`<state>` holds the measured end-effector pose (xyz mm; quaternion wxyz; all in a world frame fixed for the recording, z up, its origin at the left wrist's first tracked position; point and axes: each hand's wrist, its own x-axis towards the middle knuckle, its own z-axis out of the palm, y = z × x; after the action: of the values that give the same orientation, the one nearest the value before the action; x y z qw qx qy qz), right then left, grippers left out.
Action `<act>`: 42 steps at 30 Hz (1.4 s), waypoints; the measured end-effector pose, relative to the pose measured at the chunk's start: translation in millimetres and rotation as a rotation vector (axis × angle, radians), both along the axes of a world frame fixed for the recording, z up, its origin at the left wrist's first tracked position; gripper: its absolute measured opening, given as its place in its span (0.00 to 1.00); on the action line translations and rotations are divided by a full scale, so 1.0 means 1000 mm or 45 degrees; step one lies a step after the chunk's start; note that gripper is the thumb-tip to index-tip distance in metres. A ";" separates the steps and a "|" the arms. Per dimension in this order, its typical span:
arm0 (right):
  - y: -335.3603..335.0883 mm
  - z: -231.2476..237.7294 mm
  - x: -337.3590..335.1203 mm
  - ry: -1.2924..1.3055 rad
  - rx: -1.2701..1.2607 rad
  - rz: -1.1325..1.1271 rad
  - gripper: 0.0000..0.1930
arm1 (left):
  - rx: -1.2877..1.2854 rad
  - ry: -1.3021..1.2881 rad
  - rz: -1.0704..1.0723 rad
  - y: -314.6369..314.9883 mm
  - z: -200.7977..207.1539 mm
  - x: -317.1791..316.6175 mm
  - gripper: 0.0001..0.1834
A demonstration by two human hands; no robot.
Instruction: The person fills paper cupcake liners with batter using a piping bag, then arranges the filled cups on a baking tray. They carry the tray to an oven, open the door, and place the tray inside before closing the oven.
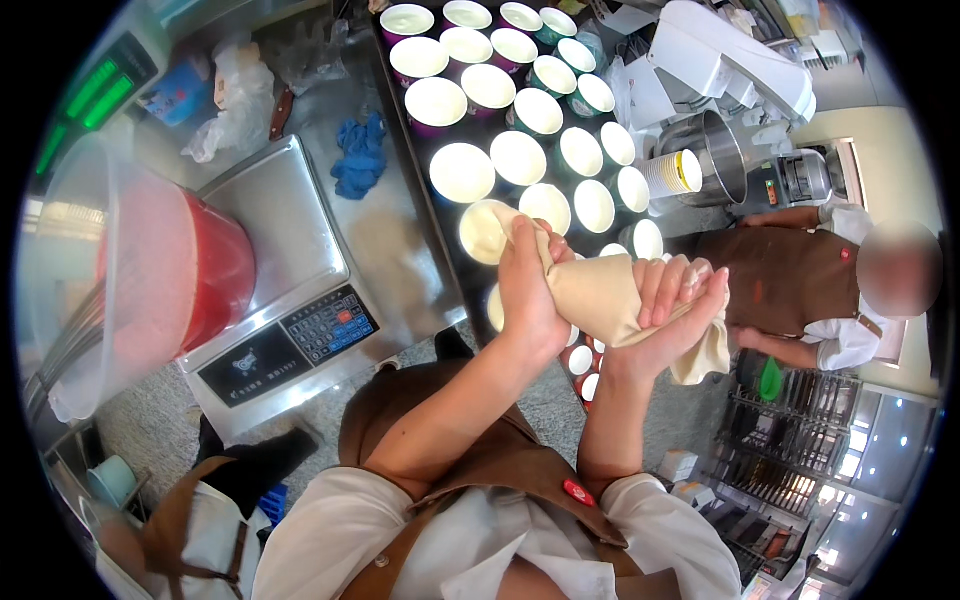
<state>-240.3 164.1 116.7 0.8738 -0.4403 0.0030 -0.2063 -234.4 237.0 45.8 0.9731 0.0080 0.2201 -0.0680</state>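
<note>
A cream-coloured cloth piping bag (pixel 597 298) is stretched between my two hands. My left hand (pixel 528 285) is wrapped round its narrow end. My right hand (pixel 668 315) is closed round the wide end, and loose cloth hangs below the fist. The bag's tip lies over a paper cup (pixel 481 238), which holds some pale yellow filling. Rows of white-lined paper cups (pixel 462 172) stand on a dark tray (pixel 400 130) beyond my hands. My forearms hide some of the nearest cups.
Left of the tray, a clear tub (pixel 220 265) with red contents and a whisk stands on a scale (pixel 285 215). A blue cloth (pixel 358 155) lies beside it. Stacked cups (pixel 672 174), a steel bowl (pixel 712 155) and a person (pixel 790 275) in a brown apron are to the right.
</note>
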 end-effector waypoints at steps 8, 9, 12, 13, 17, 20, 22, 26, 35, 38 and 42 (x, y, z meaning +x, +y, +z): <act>-0.011 0.008 -0.053 -0.006 -0.051 -0.214 0.23 | 0.094 -0.027 -0.238 -0.010 0.020 -0.029 0.16; -0.011 0.008 -0.061 0.005 -0.053 -0.233 0.23 | 0.082 -0.045 -0.266 -0.012 0.019 -0.035 0.16; -0.020 0.005 -0.089 0.020 -0.073 -0.288 0.22 | 0.098 -0.084 -0.368 -0.018 0.018 -0.052 0.15; -0.021 0.005 -0.097 0.022 -0.084 -0.309 0.22 | 0.124 -0.081 -0.400 -0.021 0.018 -0.057 0.16; -0.019 0.002 -0.126 0.045 -0.090 -0.437 0.22 | 0.187 -0.079 -0.540 -0.028 0.018 -0.080 0.16; -0.019 -0.003 -0.145 0.081 -0.069 -0.526 0.22 | 0.191 -0.134 -0.602 -0.033 0.006 -0.094 0.16; -0.021 -0.007 -0.152 0.088 -0.043 -0.534 0.22 | 0.222 -0.114 -0.611 -0.034 0.006 -0.099 0.16; -0.022 -0.014 -0.155 0.055 -0.017 -0.506 0.22 | 0.194 -0.150 -0.596 -0.030 0.005 -0.098 0.15; -0.016 -0.010 -0.161 0.124 0.028 -0.417 0.22 | 0.239 -0.155 -0.589 -0.016 0.004 -0.102 0.16; -0.013 -0.016 -0.167 0.201 0.042 -0.446 0.22 | 0.225 -0.091 -0.638 -0.016 -0.010 -0.112 0.16; -0.015 -0.024 -0.177 0.278 0.045 -0.498 0.20 | 0.242 0.015 -0.680 -0.024 -0.017 -0.121 0.15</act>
<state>-417.8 148.9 92.6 0.8193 -0.4356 0.1867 -0.3228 -355.5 212.8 28.3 0.9143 0.1566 0.2212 -0.3010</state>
